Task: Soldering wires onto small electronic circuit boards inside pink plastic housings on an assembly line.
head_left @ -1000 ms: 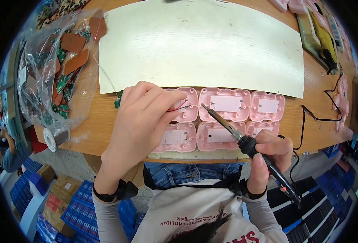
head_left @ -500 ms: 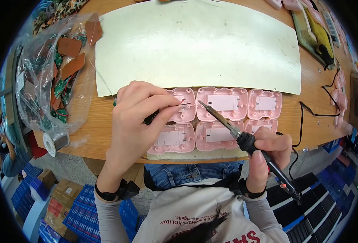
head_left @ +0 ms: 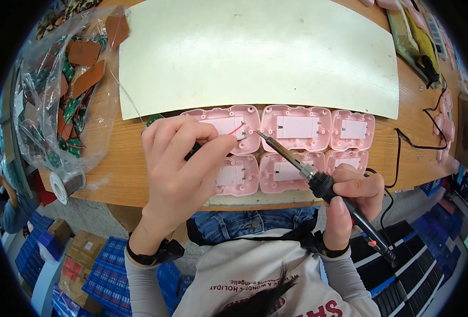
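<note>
My left hand point(head_left: 178, 164) is closed in a pinch over the upper-left pink plastic shell point(head_left: 252, 112). A thin red wire point(head_left: 236, 129) sticks out from its fingertips, with a dark wire end just below. Part of a green circuit board point(head_left: 153, 119) shows behind the knuckles; the palm hides the rest. In my right hand point(head_left: 358, 190) is a soldering iron point(head_left: 318, 182), gripped by its black handle. The iron's tip points left, close to the wire ends, near the gap between two upper shells; whether it touches anything I cannot tell.
Several pink shells stand in two rows along the table's point(head_left: 123, 182) front edge. Behind them lies a pale sheet point(head_left: 260, 58). At left are a clear bag point(head_left: 80, 113) of circuit boards and a solder spool point(head_left: 59, 187). A black cord point(head_left: 398, 158) curves across the right side.
The view has shifted slightly. My left fingers have turned a little, and more of the red wire shows, pointing up and right. My right hand keeps its hold on the soldering iron.
</note>
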`<state>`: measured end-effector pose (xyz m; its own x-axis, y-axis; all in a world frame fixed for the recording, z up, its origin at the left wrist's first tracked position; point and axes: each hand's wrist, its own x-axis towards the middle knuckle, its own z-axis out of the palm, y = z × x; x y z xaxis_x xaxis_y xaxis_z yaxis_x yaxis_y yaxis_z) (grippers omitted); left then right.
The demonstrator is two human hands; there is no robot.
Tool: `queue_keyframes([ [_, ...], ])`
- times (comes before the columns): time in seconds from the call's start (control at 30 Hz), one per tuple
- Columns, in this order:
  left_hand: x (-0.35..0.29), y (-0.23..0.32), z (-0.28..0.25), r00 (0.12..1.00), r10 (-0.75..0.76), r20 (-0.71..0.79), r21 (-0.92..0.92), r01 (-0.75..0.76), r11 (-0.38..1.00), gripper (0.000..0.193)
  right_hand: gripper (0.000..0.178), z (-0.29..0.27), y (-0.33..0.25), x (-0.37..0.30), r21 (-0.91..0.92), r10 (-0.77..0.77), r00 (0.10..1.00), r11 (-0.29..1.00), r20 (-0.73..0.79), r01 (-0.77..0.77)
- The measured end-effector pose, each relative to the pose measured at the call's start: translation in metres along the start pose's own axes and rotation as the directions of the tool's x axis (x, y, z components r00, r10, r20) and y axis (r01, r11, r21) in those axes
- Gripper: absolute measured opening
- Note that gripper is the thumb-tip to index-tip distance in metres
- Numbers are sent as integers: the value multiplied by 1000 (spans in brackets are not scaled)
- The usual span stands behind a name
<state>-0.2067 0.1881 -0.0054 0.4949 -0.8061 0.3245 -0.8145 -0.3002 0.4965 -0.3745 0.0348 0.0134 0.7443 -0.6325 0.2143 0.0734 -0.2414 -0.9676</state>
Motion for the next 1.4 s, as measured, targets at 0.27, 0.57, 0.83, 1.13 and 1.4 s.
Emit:
queue_keyframes([
  [0.27, -2, 1, 2, 1000, 14, 4, 52, -14, 999, 24, 21, 2, 1, 0, -2, -25, 999, 1000, 39, 25],
  [0.57, -2, -2, 2, 1000, 23, 8, 31, -23, 999, 25, 22, 4, 2, 2, -12, -21, 996, 1000, 92, 22],
  [0.83, 3, -1, 0, 997, 69, 17, 74, -70, 995, 25, 21, 6, 5, 4, -12, -50, 994, 999, 97, 51],
  [1.13, 8, 2, -8, 995, 56, 81, 90, -63, 994, 23, 21, 6, 5, 4, -4, -50, 992, 999, 119, 50],
  [1.4, 8, 0, -6, 994, 70, 89, 96, -78, 992, 23, 21, 9, 9, 4, -23, -81, 992, 996, 98, 84],
])
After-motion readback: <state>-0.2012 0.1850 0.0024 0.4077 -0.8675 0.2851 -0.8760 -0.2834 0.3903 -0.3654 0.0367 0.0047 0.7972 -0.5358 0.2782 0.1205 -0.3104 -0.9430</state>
